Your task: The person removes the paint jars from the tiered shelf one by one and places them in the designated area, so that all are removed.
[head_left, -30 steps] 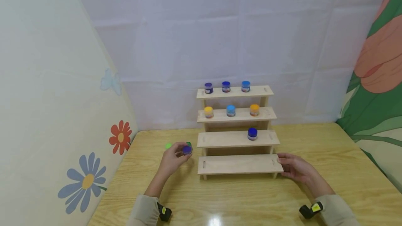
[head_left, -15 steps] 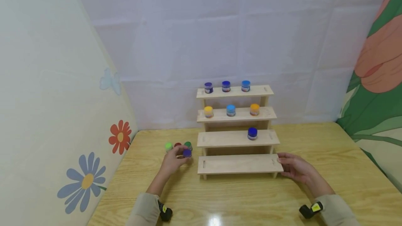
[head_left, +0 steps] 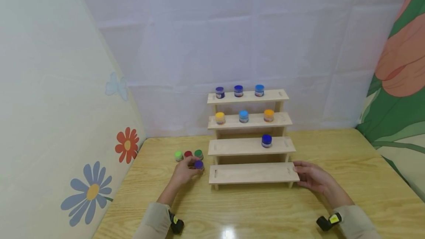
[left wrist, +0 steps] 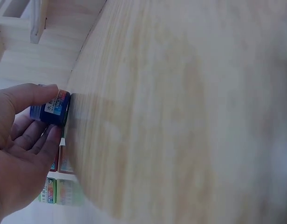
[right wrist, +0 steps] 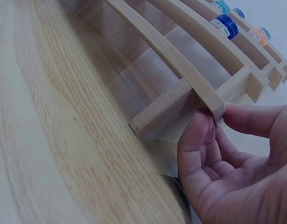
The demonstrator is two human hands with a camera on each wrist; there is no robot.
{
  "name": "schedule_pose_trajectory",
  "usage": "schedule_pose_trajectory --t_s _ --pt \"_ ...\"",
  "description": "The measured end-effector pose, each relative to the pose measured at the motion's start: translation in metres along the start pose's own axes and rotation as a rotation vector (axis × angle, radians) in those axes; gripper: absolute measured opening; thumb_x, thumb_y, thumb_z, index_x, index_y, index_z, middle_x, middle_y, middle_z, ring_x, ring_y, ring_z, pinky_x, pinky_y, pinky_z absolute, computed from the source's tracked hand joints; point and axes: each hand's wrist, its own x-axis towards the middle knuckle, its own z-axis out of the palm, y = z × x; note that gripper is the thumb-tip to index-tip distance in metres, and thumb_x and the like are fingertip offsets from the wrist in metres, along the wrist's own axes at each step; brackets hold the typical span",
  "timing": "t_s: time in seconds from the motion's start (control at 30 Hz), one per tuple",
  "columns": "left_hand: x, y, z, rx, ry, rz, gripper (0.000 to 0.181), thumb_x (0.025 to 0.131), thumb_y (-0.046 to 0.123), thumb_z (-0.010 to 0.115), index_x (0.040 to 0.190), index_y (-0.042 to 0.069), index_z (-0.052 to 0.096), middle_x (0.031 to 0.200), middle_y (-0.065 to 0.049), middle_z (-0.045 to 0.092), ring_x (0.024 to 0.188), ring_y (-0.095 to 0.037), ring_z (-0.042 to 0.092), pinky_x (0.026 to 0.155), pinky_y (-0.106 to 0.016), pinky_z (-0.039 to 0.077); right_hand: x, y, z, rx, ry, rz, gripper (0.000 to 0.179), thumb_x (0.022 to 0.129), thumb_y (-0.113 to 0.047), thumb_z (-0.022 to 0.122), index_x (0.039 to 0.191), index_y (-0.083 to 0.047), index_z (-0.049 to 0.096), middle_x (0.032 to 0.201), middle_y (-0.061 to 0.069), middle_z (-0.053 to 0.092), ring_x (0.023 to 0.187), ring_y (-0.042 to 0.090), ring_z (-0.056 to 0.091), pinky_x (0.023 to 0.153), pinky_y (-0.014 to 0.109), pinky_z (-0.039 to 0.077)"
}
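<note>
My left hand (head_left: pixel 185 170) pinches a small jar with a purple-blue lid (head_left: pixel 199 165) between thumb and fingers. In the left wrist view this jar (left wrist: pixel 54 108), dark blue with a printed label, is right at the tabletop. Just behind it stand a green-lidded jar (head_left: pixel 199 153), a red-lidded jar (head_left: pixel 188 153) partly hidden by the fingers, and a light-green-lidded jar (head_left: pixel 178 155). My right hand (head_left: pixel 312 178) grips the right end of the lowest step of a wooden tiered rack (head_left: pixel 254 173), its thumb on top and fingers below, as the right wrist view (right wrist: pixel 232 158) shows.
On the rack's third step sits a dark blue jar (head_left: pixel 266 141). Above it are a yellow jar (head_left: pixel 220 118), a light blue jar (head_left: pixel 244 116) and an orange jar (head_left: pixel 268 115). Several blue and purple jars line the top step. A white cloth (head_left: pixel 232 40) hangs behind the table.
My left hand has brought the purple-blue jar down and toward me, uncovering the red-lidded and green-lidded jars behind it. My right hand keeps its grip on the rack.
</note>
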Motion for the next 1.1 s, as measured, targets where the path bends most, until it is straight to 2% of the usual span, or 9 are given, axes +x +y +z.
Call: schedule_pose_trajectory --t_s 0.23,0.37,0.6,0.73,0.9,1.1 --pt "0.001 0.001 0.0 0.025 -0.008 0.003 0.041 0.083 0.003 0.08 0.122 0.004 0.066 0.118 -0.016 0.069 0.11 -0.034 0.064 0.095 -0.05 0.055 0.0 -0.001 0.0 -0.004 0.0 0.0 0.037 0.103 -0.015 0.056 0.138 -0.005 0.051 0.102 -0.002 0.071 0.092 0.013 0.068 0.075 0.028 0.058" --pt "-0.001 0.008 -0.005 0.035 -0.026 0.005 0.04 0.085 0.007 0.08 0.122 0.005 0.065 0.12 -0.016 0.067 0.113 -0.035 0.063 0.096 -0.051 0.055 -0.001 -0.002 0.001 -0.009 -0.002 -0.002 0.036 0.103 -0.015 0.056 0.137 -0.005 0.052 0.102 -0.002 0.071 0.092 0.013 0.068 0.075 0.028 0.057" --pt "-0.008 0.041 -0.022 -0.002 -0.004 0.048 0.043 0.092 0.014 0.073 0.132 0.003 0.06 0.13 -0.02 0.063 0.121 -0.038 0.059 0.102 -0.053 0.051 -0.002 -0.003 0.002 -0.017 -0.005 -0.003 0.042 0.103 -0.015 0.057 0.142 -0.001 0.047 0.102 -0.002 0.071 0.092 0.014 0.068 0.074 0.028 0.058" --pt "-0.01 0.06 -0.027 -0.042 0.003 0.096 0.045 0.093 0.016 0.072 0.134 0.005 0.06 0.132 -0.019 0.063 0.122 -0.039 0.058 0.103 -0.053 0.051 -0.002 -0.003 0.001 -0.015 -0.009 -0.001 0.037 0.103 -0.015 0.056 0.138 -0.004 0.051 0.102 -0.002 0.072 0.091 0.013 0.068 0.074 0.027 0.058" --pt "-0.013 0.081 -0.023 -0.083 0.013 0.173 0.044 0.091 0.017 0.075 0.131 0.005 0.062 0.13 -0.014 0.065 0.12 -0.034 0.059 0.103 -0.05 0.051 -0.002 -0.003 0.001 -0.013 -0.013 -0.006 0.028 0.103 -0.014 0.056 0.131 -0.009 0.057 0.101 -0.002 0.072 0.091 0.013 0.069 0.074 0.027 0.058" --pt "-0.015 0.102 -0.009 -0.119 0.006 0.259 0.041 0.09 0.015 0.076 0.128 0.005 0.064 0.128 -0.013 0.066 0.118 -0.032 0.061 0.103 -0.051 0.051 -0.001 -0.003 0.002 -0.005 -0.008 -0.003 0.025 0.103 -0.014 0.057 0.128 -0.011 0.059 0.1 -0.001 0.072 0.089 0.013 0.069 0.072 0.026 0.058"
